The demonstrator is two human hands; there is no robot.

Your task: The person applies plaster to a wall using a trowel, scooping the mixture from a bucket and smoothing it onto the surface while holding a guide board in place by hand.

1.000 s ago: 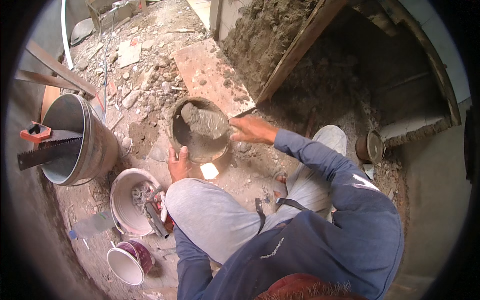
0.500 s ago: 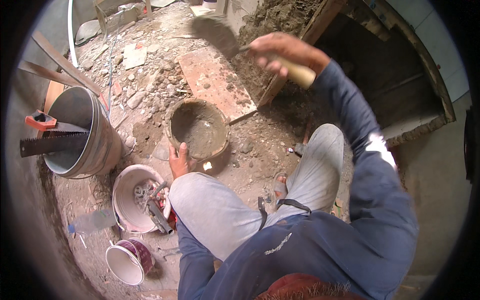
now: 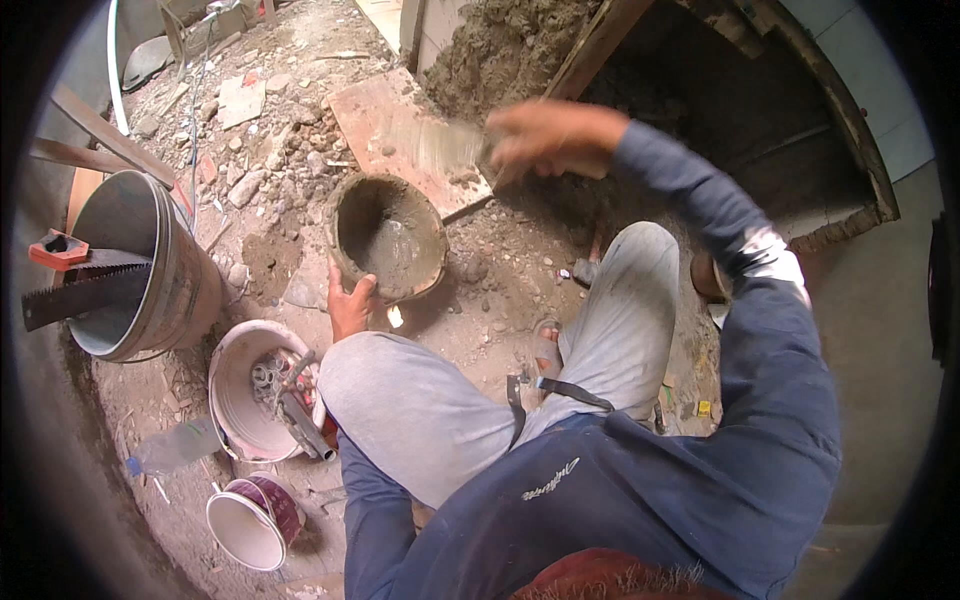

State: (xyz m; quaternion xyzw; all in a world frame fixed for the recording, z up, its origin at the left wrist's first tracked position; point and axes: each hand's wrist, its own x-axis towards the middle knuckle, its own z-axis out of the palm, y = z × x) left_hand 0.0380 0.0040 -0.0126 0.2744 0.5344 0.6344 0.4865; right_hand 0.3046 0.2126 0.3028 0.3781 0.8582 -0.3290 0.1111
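Note:
My left hand (image 3: 350, 300) grips the near left rim of a round bowl (image 3: 441, 245), thumb over the edge. The bowl is tilted and has wet grey mortar (image 3: 400, 243) smeared inside. My right hand (image 3: 550, 138) is closed around the wooden handle of a trowel (image 3: 583, 167), smeared by motion. The trowel's blade is a blur above the right edge of a mortar-spattered board (image 3: 365, 125). Behind it rises a rough mortar-covered wall face (image 3: 490, 55).
At left stands a large bucket (image 3: 195, 290) with a handsaw (image 3: 90, 290) across it. Nearer are a pail of tools (image 3: 225, 400), a plastic bottle (image 3: 175, 447) and a small pail (image 3: 275, 500). Rubble (image 3: 260, 165) lies beyond the bowl; a dark framed opening (image 3: 760, 130) is at right.
My right hand has swung the trowel down from its raised place toward the board. My left hand keeps its hold on the bowl, which now tilts more. The whole view has shifted slightly.

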